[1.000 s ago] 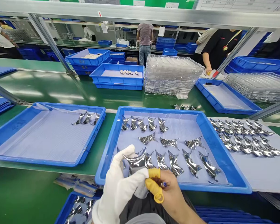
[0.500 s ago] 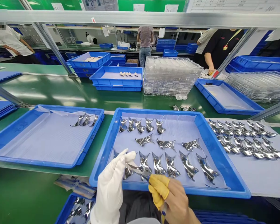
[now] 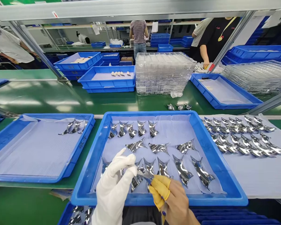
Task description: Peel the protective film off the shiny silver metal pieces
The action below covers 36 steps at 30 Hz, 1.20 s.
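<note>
My left hand [image 3: 115, 187], in a white glove, pinches a small curved chrome part [image 3: 144, 172] over the front of a blue tray [image 3: 159, 200]. Yellow finger covers are on my right hand [image 3: 170, 195], which is closed around a slim tool [image 3: 164, 213] with a dark blue and yellow handle. Its working end meets or lies very near the held part; my fingers hide most of it, so its kind is unclear. Beneath and beyond my hands, several similar chrome parts [image 3: 183, 170] lie in rows on the tray's white liner.
More chrome parts [image 3: 245, 145] rest on a white sheet at right. A lined blue tray [image 3: 37, 179] stands left, with 3 parts. Behind are stacked clear plastic trays [image 3: 164, 75], blue bins [image 3: 107, 82] and a metal frame [image 3: 35, 50]. Several people work beyond.
The view has shifted, so the near trays sit further left and the background slightly higher. My left hand has turned a little around the chrome part; both hands stay close together.
</note>
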Each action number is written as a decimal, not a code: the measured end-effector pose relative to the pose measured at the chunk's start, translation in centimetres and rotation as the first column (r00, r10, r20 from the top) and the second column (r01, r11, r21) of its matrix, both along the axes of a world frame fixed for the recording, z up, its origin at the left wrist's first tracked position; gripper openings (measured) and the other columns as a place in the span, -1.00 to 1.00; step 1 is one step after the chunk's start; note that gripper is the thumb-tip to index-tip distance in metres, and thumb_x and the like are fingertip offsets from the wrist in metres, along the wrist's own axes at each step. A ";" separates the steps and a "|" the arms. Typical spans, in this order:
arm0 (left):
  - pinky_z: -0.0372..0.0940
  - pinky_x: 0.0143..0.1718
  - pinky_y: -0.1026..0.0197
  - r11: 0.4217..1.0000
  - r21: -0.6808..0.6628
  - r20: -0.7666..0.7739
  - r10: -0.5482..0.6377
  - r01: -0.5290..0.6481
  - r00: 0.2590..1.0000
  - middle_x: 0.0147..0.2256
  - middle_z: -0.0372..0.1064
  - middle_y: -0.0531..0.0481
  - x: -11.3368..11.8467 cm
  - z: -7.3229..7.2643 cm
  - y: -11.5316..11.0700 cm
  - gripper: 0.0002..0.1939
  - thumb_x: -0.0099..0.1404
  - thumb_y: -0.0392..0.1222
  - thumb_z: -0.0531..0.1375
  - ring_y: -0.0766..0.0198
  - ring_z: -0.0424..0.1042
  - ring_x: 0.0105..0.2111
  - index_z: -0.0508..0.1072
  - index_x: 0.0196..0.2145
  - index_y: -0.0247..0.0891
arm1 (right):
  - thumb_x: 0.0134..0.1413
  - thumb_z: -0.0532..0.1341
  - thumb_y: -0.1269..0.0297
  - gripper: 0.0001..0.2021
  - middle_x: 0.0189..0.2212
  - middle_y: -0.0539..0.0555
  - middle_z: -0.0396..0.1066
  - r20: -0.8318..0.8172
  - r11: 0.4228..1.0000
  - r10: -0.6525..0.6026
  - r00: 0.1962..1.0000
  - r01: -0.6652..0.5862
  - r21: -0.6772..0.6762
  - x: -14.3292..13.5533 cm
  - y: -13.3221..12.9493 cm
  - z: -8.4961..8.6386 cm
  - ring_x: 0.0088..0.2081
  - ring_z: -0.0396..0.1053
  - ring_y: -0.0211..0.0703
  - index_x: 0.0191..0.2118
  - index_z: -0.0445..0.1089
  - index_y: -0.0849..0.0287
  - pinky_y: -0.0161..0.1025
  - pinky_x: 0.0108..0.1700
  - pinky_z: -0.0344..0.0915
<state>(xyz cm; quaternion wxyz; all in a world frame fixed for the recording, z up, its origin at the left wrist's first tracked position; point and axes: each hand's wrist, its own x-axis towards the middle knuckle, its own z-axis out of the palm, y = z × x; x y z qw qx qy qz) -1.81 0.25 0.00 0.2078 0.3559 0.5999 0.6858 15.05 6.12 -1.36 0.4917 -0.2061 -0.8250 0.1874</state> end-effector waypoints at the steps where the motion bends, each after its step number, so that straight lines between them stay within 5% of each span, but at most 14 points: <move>1: 0.24 0.32 -0.13 1.000 0.019 -0.040 -0.012 0.013 0.999 -0.20 0.65 0.09 0.3 0.1 0.2 -0.77 0.27 -0.26 0.37 0.17 0.59 -0.16 0.67 -0.14 0.04 | 0.47 0.08 0.40 -0.74 -0.30 0.18 0.68 0.005 1.000 -0.015 1.000 0.015 -0.003 0.3 0.3 -0.1 -0.34 0.66 -0.10 0.07 0.47 0.12 -0.27 -0.30 0.57; 9: 0.10 0.35 -0.33 0.988 0.077 -0.375 -0.096 0.134 0.922 -0.42 0.59 0.14 2.8 1.8 1.3 -0.63 0.26 -0.31 0.33 0.18 0.54 -0.36 0.64 -0.07 0.16 | 0.23 0.11 0.60 -0.72 -0.37 0.11 0.59 -0.050 0.975 -0.035 0.998 0.023 -0.221 1.9 1.8 -2.0 -0.40 0.55 -0.12 -0.18 0.50 0.12 -0.29 -0.41 0.46; 14: 0.19 0.30 -0.36 0.966 0.102 -0.576 -0.138 0.239 0.806 -0.41 0.57 0.15 3.1 1.4 1.9 -0.61 0.32 -0.35 0.27 0.22 0.55 -0.33 0.57 0.03 0.06 | 0.30 0.09 0.56 -0.74 -0.36 0.14 0.59 -0.090 0.963 0.001 0.996 -0.025 -0.268 2.8 2.3 -1.7 -0.42 0.50 -0.14 -0.20 0.50 0.15 -0.29 -0.42 0.40; 22: 0.26 0.29 -0.34 0.986 0.082 -0.540 -0.080 0.147 0.838 -0.29 0.56 0.08 5.3 0.4 2.6 -0.63 0.37 -0.40 0.22 0.23 0.55 -0.23 0.52 0.04 -0.03 | 0.48 0.03 0.33 -0.66 -0.55 0.05 0.39 -0.110 0.959 0.038 0.993 -0.067 -0.274 3.9 2.5 -0.4 -0.55 0.28 -0.20 -0.36 0.40 0.13 -0.28 -0.53 0.23; 26: 0.32 0.25 -0.32 0.989 0.065 -0.550 -0.079 0.137 0.831 -0.27 0.56 0.06 6.2 0.4 2.9 -0.61 0.36 -0.39 0.24 0.20 0.56 -0.23 0.51 0.07 -0.02 | 0.47 0.05 0.34 -0.68 -0.51 0.05 0.40 -0.167 0.904 0.115 0.979 -0.173 -0.392 4.4 2.5 -0.7 -0.50 0.28 -0.20 -0.37 0.39 0.13 -0.29 -0.46 0.26; 36: 0.26 0.29 -0.35 0.972 0.074 -0.617 -0.132 0.224 0.776 -0.34 0.56 0.15 7.7 0.9 4.3 -0.48 0.30 -0.49 0.26 0.26 0.55 -0.31 0.51 0.10 0.02 | 0.40 0.12 0.37 -0.70 -0.49 0.01 0.33 -0.286 0.786 0.087 0.954 -0.242 -0.569 5.9 3.2 -2.1 -0.45 0.23 -0.22 -0.43 0.38 0.14 -0.29 -0.41 0.21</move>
